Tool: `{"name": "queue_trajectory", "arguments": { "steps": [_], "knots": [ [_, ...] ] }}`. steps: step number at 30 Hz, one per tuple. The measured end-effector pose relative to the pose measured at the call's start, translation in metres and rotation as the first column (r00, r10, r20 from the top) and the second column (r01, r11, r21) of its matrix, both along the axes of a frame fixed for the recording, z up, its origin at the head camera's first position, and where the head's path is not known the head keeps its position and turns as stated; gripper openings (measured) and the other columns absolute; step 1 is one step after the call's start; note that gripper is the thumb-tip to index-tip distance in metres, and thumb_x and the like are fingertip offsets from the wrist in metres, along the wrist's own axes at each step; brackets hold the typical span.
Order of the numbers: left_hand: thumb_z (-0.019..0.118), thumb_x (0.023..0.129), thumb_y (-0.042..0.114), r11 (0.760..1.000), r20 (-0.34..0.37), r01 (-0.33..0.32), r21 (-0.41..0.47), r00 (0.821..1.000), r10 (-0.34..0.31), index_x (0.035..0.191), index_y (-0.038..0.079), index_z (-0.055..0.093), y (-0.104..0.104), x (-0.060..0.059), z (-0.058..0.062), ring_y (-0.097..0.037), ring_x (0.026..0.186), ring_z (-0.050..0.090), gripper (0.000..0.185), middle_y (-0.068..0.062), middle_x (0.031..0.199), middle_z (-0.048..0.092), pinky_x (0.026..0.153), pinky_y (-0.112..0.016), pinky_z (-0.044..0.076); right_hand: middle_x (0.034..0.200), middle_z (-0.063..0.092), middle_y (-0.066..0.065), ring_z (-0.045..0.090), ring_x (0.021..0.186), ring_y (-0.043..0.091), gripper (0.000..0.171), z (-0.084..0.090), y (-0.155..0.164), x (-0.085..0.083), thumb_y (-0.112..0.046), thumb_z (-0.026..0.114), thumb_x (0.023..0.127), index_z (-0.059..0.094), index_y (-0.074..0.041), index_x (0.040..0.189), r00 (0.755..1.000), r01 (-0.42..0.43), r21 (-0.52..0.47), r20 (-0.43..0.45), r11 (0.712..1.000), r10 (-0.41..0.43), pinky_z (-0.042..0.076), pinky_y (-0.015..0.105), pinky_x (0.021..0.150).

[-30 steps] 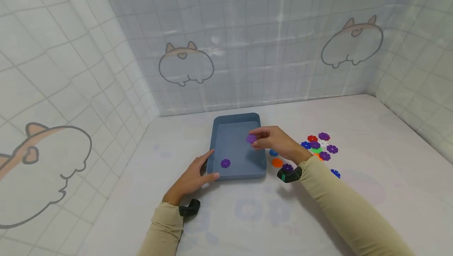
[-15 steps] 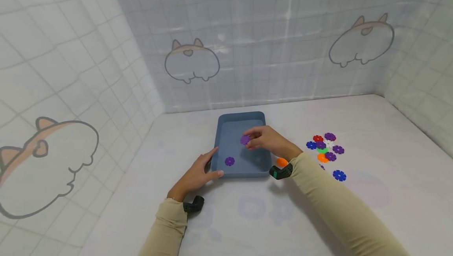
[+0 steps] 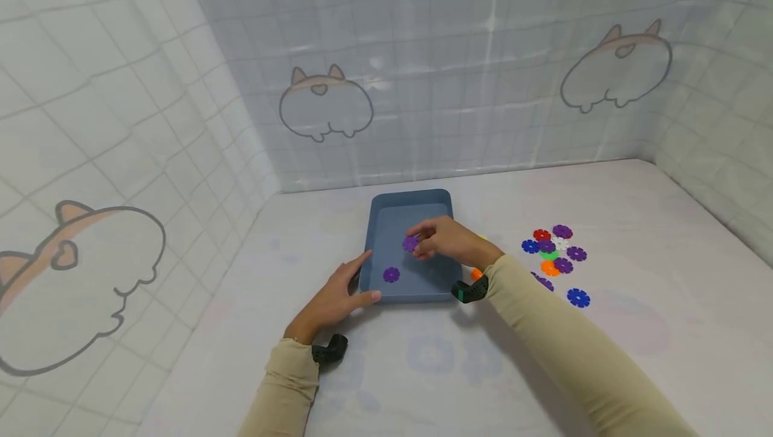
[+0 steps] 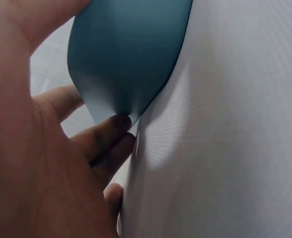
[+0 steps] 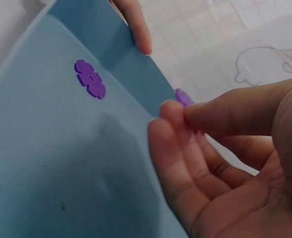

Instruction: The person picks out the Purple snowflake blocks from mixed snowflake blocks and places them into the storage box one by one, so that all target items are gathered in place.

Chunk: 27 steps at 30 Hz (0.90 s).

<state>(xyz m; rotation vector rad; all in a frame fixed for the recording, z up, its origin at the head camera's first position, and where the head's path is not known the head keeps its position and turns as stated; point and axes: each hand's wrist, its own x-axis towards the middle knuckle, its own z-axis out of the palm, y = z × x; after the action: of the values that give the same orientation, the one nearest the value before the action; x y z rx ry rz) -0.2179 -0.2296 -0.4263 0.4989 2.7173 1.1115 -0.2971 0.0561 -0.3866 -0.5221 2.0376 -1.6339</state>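
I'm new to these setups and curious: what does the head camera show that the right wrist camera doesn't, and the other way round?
Only the head view shows the pile of coloured discs on the table, both sleeves, and the whole left hand holding the tray's corner. Only the right wrist view shows the fingers close up, pinching the held purple disc. Both show the blue tray, the purple disc lying in it, and the right hand.
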Motion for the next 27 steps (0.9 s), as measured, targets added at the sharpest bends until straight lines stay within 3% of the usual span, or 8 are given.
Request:
{"name": "queue_trajectory", "arguments": {
  "steps": [8,14,27],
  "knots": [
    [0.069,0.092,0.050,1.000,0.007,-0.017,-0.008,1.000,0.017,0.161,0.029,0.023,-0.005,-0.001,-0.001,-0.030,0.149,0.021,0.085,-0.006,0.163,0.027,0.117,-0.058,0.020,0.104,0.069,0.016,0.070,0.091,0.033,0.043,-0.001,-0.011,-0.007,0.003,0.069,0.087,0.065,0.003,0.130,0.999,-0.040,0.078,-0.022,0.996,0.042,0.058,0.037,0.081],
    [0.069,0.094,0.046,1.000,0.002,-0.014,-0.006,1.000,0.014,0.162,0.027,0.023,-0.006,-0.001,-0.002,-0.035,0.150,0.016,0.084,-0.008,0.163,0.025,0.117,-0.061,0.016,0.096,0.069,0.013,0.070,0.079,0.023,0.039,-0.002,-0.020,-0.008,0.003,0.073,0.083,0.070,0.001,0.122,0.996,-0.061,0.172,-0.057,0.983,0.072,0.059,0.038,0.078],
    [0.069,0.092,0.050,1.000,-0.014,0.011,0.013,1.000,-0.011,0.161,0.025,0.024,-0.004,-0.002,-0.003,-0.029,0.147,0.025,0.087,-0.010,0.161,0.028,0.117,-0.055,0.022,0.098,0.071,0.011,0.069,0.077,0.019,0.041,-0.009,-0.031,-0.011,0.004,0.072,0.083,0.069,0.002,0.123,0.996,-0.048,0.233,-0.060,0.971,0.063,0.059,0.033,0.072]
  ]
}}
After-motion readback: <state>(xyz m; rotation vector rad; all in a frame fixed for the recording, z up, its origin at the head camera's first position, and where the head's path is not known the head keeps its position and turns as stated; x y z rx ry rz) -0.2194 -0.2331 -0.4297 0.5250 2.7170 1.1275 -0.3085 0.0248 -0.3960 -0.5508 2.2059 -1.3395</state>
